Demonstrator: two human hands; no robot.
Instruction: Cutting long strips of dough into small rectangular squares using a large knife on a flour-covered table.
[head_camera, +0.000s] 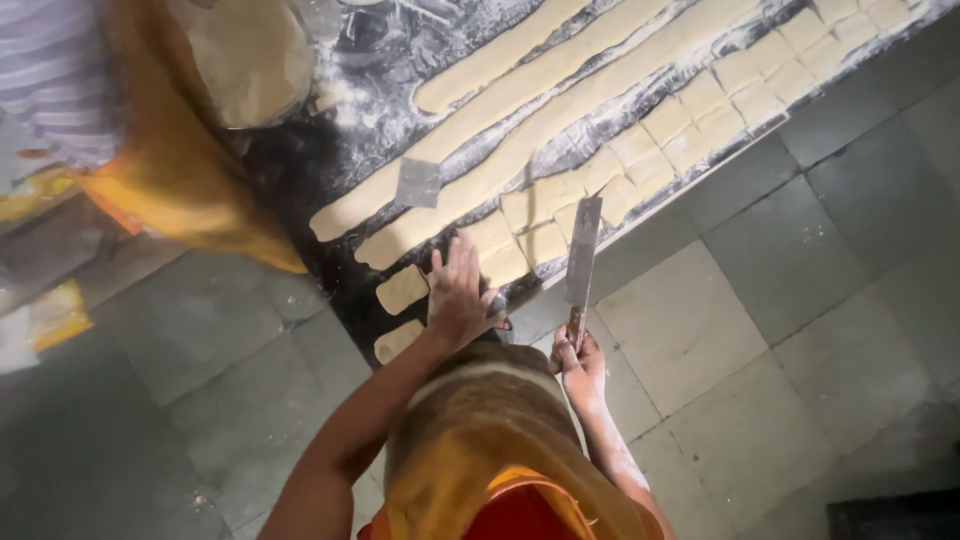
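Note:
A dark floured board (370, 60) lies on the floor with long strips of pale dough (540, 120) and several cut dough squares (690, 120) on it. My left hand (458, 295) rests flat, fingers spread, at the board's near edge beside two cut dough pieces (402, 288). My right hand (580, 362) grips the handle of a long flat knife (583, 250), its blade pointing up over the cut squares. A small metal scraper (418, 183) lies on a dough strip.
Grey floor tiles (760, 320) surround the board. Another person in orange and striped cloth (170, 150) sits at the upper left, beside a round flat dough disc (250, 55). My own orange garment (500, 450) fills the lower centre.

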